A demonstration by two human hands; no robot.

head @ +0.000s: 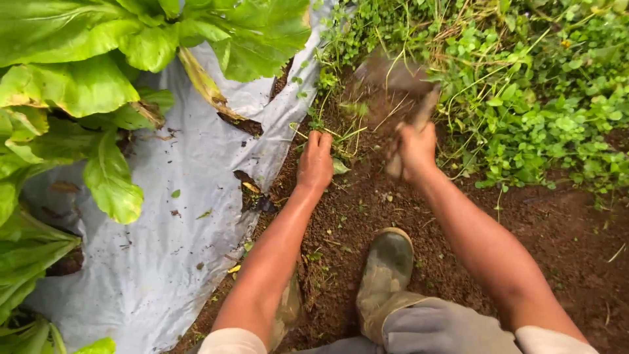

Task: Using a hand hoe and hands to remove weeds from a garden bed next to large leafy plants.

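Outdoors, view: a head camera looked down at a person's two bare arms over a strip of brown soil (367,210) between a garden bed and a weedy verge.
Left hand: the left hand (316,160) was pressed down at the soil's edge beside the sheet, fingers curled onto small weeds (341,134); whether it pinched a stem could not be told.
Right hand: the right hand (411,152) was clenched around the wooden handle of a hoe (393,75), its blade blurred above the soil near the far weeds.
Hands together: they were apart, the weed patch between them.
Step, as a judgement: weeding seemed under way, mid-stroke, the left hand steadying the growth.
Next move, as a judgement: the blade needed to land clear of the left fingers and short of the sheet.
Sheet: grey plastic mulch (177,216) covered the bed on the left.
Leaves: broad leafy greens (72,85) overhung the sheet.
Verge: dense ground cover (544,98) filled the far right.
Boot: a muddy boot (388,262) rested on the soil.
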